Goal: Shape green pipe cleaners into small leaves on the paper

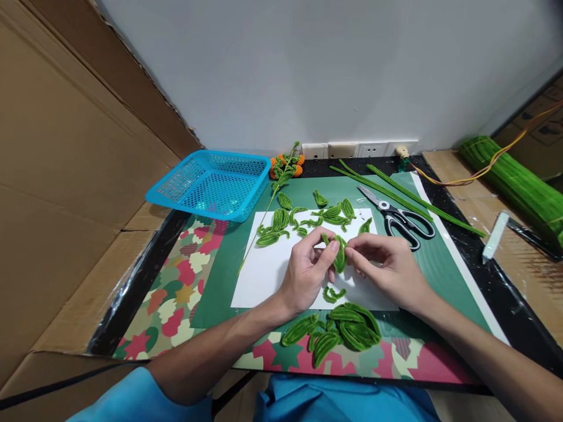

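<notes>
Head view: my left hand (pixel 308 266) pinched green leaf (pixel 340 261); right hand (pixel 389 264) pinched its 3-o'clock edge; light grip seemed best.

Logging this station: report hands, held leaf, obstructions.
Left hand pinching green pipe-cleaner leaf. Right hand at its edge. Scissors beyond right hand, not in the way.

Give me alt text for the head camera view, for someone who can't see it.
A person's left hand pinches a fuzzy green leaf shape over white paper, with the right hand at its edge. More green pieces lie on the paper and in a nearer pile. Farther back are a blue basket, orange flowers and scissors.
</notes>
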A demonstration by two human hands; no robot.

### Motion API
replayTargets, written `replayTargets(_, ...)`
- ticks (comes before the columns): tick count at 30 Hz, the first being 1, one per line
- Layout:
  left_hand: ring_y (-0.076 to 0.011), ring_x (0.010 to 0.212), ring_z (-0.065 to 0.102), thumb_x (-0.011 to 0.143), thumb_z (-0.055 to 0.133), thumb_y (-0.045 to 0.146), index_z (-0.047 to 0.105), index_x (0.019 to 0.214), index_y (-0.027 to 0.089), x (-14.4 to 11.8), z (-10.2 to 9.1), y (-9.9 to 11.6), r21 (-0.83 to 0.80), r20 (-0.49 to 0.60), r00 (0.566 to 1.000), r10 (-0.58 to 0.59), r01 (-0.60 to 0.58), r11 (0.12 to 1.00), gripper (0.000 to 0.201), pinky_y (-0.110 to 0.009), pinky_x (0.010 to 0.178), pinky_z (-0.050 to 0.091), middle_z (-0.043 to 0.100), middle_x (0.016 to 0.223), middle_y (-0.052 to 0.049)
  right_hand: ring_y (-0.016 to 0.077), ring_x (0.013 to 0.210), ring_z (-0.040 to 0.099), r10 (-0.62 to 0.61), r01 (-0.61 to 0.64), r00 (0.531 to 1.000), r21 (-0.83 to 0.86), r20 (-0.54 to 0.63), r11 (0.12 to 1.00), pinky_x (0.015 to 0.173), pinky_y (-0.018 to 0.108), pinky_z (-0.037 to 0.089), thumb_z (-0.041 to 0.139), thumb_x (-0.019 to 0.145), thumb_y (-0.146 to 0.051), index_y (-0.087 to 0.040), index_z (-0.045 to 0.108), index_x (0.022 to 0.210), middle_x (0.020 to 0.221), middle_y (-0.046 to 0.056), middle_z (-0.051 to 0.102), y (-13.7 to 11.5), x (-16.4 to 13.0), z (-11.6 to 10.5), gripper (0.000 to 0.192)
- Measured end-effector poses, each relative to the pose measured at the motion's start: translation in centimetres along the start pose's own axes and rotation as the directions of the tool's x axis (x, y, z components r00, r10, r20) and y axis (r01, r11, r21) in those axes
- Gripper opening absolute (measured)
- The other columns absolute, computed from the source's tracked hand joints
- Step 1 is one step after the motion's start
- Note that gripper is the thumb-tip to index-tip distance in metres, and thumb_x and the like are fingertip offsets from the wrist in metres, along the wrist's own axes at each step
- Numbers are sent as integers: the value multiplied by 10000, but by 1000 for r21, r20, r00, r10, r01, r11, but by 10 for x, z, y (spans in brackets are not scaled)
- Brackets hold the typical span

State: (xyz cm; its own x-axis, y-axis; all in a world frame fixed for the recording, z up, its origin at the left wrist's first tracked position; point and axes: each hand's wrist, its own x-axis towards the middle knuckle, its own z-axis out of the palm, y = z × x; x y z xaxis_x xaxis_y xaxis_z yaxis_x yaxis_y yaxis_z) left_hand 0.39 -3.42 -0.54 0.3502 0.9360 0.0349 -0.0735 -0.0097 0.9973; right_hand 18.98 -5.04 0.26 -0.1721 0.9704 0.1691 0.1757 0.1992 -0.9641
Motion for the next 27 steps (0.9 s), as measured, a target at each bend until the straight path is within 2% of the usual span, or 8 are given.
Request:
replayTargets(4,-60,456,595,1036,630,426,596,966,189,4,-2,-1,5,55,998,-25,25,1000,249,-151,404,398,577,688,64,120,576,611,-11,10,999,11,32,1000,553,230,476,673,976,-270,-183,731,876,695,-13,695,0,0,-1,145)
replayTargets(13,-56,452,576,1029,631,454,596,919,178,8,-7,-3,37,129,988,-81,77,996,299,-152,410,384,554,674,61,132,628,594,-26,40,994,-130,109,991,604,256,445,605,1029,-278,-189,694,842,713,-13,665,3,-1,-4,225)
replayTargets(20,-54,442,552,1027,625,469,587,908,179,7,-7,-3,55,137,986,-95,88,995,316,-153,416,380,526,651,69,137,634,588,23,-20,994,-30,111,999,597,255,436,611,1037,-308,-187,692,856,712,-13,654,4,0,-2,233)
replayTargets(27,-65,502,554,1030,587,509,561,915,191,6,-7,0,143,93,993,-75,61,988,340,-167,476,470,525,733,54,142,616,558,22,-8,985,-81,173,997,565,255,408,600,1049,-324,-198,675,847,693,-13,631,5,3,-7,250)
